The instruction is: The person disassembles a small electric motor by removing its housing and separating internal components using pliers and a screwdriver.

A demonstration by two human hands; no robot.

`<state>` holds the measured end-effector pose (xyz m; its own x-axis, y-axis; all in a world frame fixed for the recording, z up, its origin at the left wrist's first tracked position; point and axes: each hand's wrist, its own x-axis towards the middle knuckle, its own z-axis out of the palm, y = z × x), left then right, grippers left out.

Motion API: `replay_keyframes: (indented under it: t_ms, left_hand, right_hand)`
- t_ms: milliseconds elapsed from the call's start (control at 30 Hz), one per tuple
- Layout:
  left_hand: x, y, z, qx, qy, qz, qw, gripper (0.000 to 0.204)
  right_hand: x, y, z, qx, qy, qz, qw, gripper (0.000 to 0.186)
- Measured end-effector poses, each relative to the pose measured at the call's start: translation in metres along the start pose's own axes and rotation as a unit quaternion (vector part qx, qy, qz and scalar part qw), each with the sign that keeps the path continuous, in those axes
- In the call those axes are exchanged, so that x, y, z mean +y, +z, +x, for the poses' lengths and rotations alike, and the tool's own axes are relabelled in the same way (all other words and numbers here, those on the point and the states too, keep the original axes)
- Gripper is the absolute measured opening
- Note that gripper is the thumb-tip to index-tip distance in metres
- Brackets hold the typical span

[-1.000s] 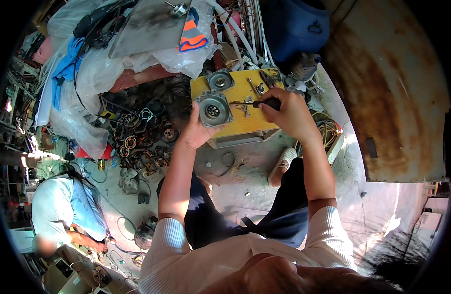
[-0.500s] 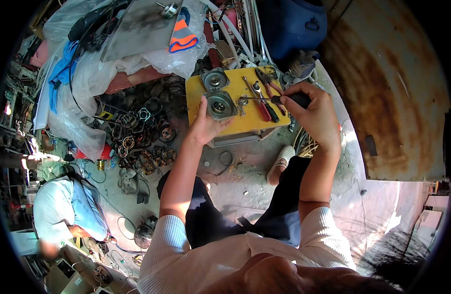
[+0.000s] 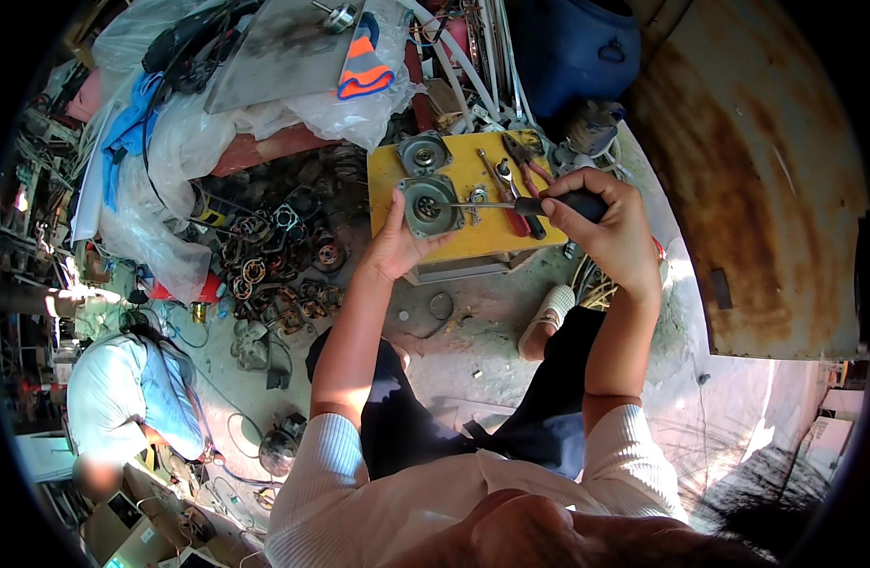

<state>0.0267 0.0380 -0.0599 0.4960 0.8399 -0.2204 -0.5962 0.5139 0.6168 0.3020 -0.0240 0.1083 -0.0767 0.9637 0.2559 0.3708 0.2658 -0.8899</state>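
My left hand is closed on a square grey metal motor end cover, thumb along its left edge, with the round recess facing up. In my right hand is a screwdriver with a thick dark handle. Its long shaft points left, and its tip reaches into the cover's central recess; contact cannot be made out. A second motor end cover lies behind on the yellow tabletop. Beside the shaft lie a small metal part, pliers and hand tools with red and dark handles.
Copper-wound motor parts are heaped on the floor left of the low table. A blue barrel and a rusty metal sheet stand at the right. Plastic sheeting hangs at the left. Another person bends over at lower left.
The screwdriver has moved left, so its tip now sits over the cover's central recess. My left hand has tilted the cover slightly. The whole view has shifted a little.
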Motion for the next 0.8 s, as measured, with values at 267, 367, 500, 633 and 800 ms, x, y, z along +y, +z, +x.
replay_keyframes:
  t_ms: [267,367,500,633,800]
  left_hand:
    - [0.001,-0.001,-0.001,-0.006,0.002,0.011,1.0,0.081]
    - [0.001,-0.003,-0.001,-0.006,-0.001,0.02,1.0,0.081]
    - [0.003,-0.003,-0.001,-0.009,-0.012,0.032,0.999,0.08]
    - [0.004,0.0,-0.002,0.015,-0.023,0.031,0.999,0.08]
    - [0.007,0.005,-0.003,0.039,-0.04,0.019,0.998,0.083]
  right_hand:
    - [0.004,0.0,0.001,-0.017,0.006,-0.003,1.0,0.012]
    - [0.002,-0.002,0.002,-0.034,0.005,0.007,0.999,0.01]
    - [0.004,-0.008,0.003,-0.066,0.002,0.013,0.998,0.011]
    - [0.01,-0.01,0.005,-0.083,0.007,0.02,0.996,0.013]
    - [0.037,-0.016,0.011,-0.103,0.058,0.04,0.992,0.014]
